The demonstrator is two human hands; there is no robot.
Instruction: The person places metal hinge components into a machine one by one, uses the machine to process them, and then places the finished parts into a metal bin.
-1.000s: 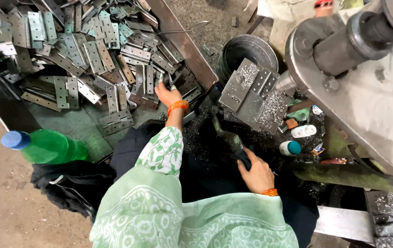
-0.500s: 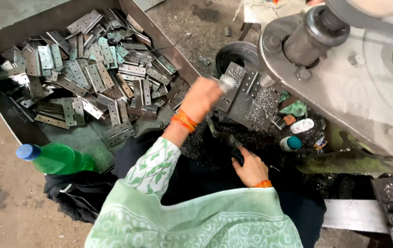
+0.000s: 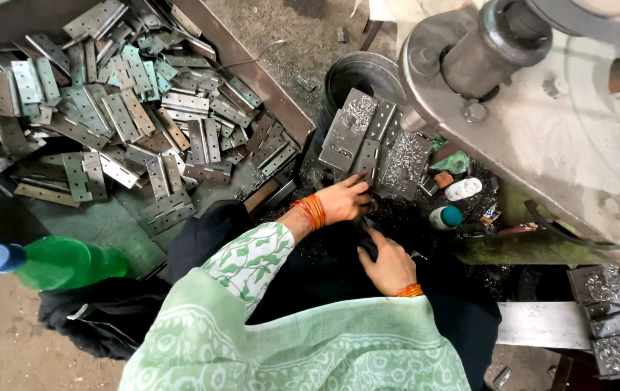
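- Left hand (image 3: 344, 200), frame centre: fingers curled against the lower edge of the metal hinge plates (image 3: 371, 141) stacked just above; whether it pinches one, cannot tell
- Right hand (image 3: 389, 264), just below: fingers bunched on a dark tool, mostly hidden
- Hinge pile (image 3: 121, 116) fills the tray, upper left; green bottle (image 3: 64, 262) lower left

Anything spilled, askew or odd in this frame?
Yes: metal shavings are strewn over the plates by the machine, just above the left hand. A green bottle lies on its side at the tray's edge.
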